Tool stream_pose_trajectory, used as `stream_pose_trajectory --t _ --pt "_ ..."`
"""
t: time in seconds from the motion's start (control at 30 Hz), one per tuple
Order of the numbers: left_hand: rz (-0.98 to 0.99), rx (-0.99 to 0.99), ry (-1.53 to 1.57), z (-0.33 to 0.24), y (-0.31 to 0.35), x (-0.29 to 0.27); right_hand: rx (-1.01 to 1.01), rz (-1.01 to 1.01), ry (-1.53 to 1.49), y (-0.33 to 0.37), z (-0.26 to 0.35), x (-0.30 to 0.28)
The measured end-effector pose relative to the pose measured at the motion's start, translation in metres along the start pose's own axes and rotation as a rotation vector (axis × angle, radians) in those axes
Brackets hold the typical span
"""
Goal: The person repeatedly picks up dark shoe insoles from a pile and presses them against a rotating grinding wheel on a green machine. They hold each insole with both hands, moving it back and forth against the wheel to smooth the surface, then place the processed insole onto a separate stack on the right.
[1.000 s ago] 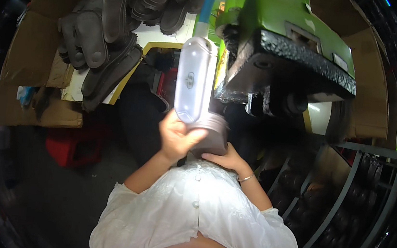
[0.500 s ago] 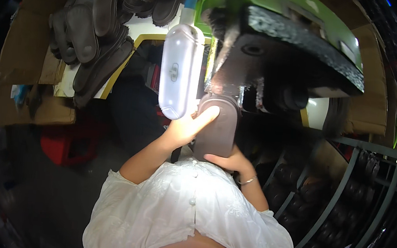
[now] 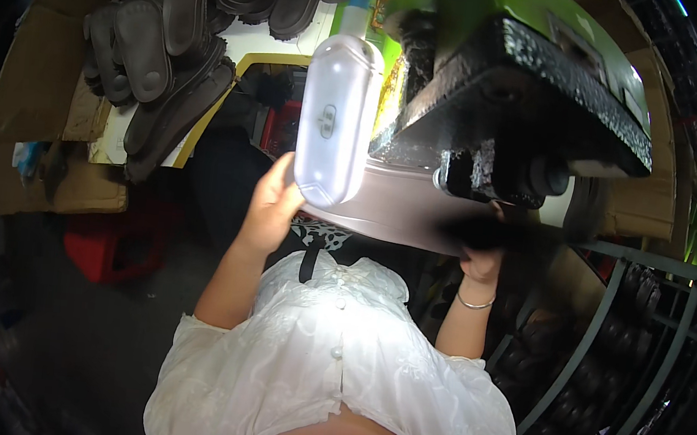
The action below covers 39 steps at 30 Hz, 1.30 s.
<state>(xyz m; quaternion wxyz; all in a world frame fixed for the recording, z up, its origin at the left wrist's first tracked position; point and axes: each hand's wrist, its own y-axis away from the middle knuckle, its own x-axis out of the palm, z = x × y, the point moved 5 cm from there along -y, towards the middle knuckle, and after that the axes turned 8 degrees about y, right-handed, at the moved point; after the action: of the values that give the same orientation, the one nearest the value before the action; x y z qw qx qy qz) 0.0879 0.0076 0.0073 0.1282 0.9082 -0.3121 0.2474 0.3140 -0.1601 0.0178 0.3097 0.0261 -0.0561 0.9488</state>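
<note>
A smooth grey-brown shoe sole (image 3: 401, 206) lies crosswise in front of me, its far long edge close against the underside of a green and black machine (image 3: 541, 85). My left hand (image 3: 271, 209) is closed on its left end, fingers partly covered by a white lamp (image 3: 337, 123) hanging in front. At the other end my right hand (image 3: 482, 264), with a bangle at the wrist, grips the sole from below. Dark machine parts and a blurred shadow hide most of the right fingers.
Several similar soles (image 3: 141, 47) are heaped at the far left beside a cardboard box (image 3: 32, 112). A red stool (image 3: 112, 244) stands on the floor to the left. On the right is a metal rack (image 3: 585, 353) holding dark rounded things.
The sole has turned from pointing away from me to lying crosswise. My hands have moved apart to its two ends, the right hand going up and to the right.
</note>
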Motion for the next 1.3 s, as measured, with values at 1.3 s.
stream_pose_trajectory --t 1.3 --pt "0.019 -0.081 -0.102 0.022 0.005 0.05 0.075 -0.273 -0.328 -0.01 -0.018 -0.052"
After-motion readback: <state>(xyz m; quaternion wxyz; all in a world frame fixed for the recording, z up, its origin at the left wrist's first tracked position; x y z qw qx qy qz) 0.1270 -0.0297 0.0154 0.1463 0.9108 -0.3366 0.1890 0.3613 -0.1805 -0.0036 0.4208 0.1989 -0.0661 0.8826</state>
